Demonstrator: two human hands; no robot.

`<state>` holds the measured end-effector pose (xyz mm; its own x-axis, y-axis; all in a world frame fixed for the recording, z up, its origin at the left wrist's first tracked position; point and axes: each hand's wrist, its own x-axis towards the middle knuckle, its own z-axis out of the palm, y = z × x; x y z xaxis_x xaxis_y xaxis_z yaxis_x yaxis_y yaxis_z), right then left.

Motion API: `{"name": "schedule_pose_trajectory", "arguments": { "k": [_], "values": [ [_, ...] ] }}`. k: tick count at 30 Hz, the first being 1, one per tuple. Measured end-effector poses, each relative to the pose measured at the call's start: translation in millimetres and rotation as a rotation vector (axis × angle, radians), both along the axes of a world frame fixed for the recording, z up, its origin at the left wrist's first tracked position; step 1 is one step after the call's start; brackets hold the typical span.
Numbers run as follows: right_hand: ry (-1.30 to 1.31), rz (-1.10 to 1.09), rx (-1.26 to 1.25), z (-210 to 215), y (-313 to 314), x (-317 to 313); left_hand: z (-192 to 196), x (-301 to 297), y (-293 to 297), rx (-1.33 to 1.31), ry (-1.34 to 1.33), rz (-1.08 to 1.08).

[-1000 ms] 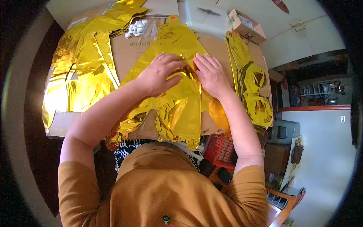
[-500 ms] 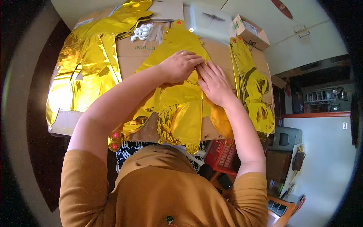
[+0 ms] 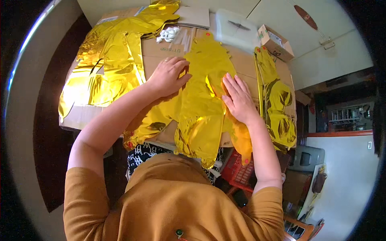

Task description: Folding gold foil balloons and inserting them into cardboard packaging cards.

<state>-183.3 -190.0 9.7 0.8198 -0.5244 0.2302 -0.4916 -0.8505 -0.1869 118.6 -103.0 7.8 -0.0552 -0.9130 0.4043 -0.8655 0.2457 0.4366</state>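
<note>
A flat gold foil balloon (image 3: 209, 60) with red dots at its tips lies across the cardboard in front of me, its lower end hanging over the near edge. My right hand (image 3: 240, 98) rests palm down on its right side, fingers stretched. At the left side of the foil, my left hand (image 3: 169, 76) hovers or lightly touches with bent fingers; a gap shows between thumb and fingertips, with nothing seen in it. Whether it presses the foil I cannot tell. A crease stands up in the foil between my hands.
More gold foil pieces lie stacked on the left (image 3: 116, 60), and a folded foil balloon (image 3: 277, 100) lies at the right. At the back are white small pieces (image 3: 168, 33), clear plastic strips (image 3: 185, 40), a clear plastic bag stack (image 3: 235, 32) and an open carton (image 3: 275, 42). A red basket (image 3: 237, 166) stands below.
My hands, close together over the middle of the foil before, have parted: the left moved to the left, the right slightly down and right. The view has shifted a little.
</note>
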Motion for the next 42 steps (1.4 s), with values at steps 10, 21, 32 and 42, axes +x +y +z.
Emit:
{"name": "schedule_pose_trajectory", "arguments": {
  "k": [10, 21, 32, 42],
  "values": [
    [-0.023, 0.007, 0.001, -1, -2, -3, -4, 0, -67, 0.075, -0.009, 0.085],
    [-0.084, -0.044, 0.023, -6, -6, 4, -22, -10, -78, -0.006, -0.066, 0.209],
    [-0.037, -0.032, -0.020, -5, -7, 3, -25, -11, -75, -0.025, -0.099, 0.199],
    [0.003, -0.050, -0.028, -2, -5, 0, -4, -11, -53, -0.181, -0.159, 0.177]
  ]
}}
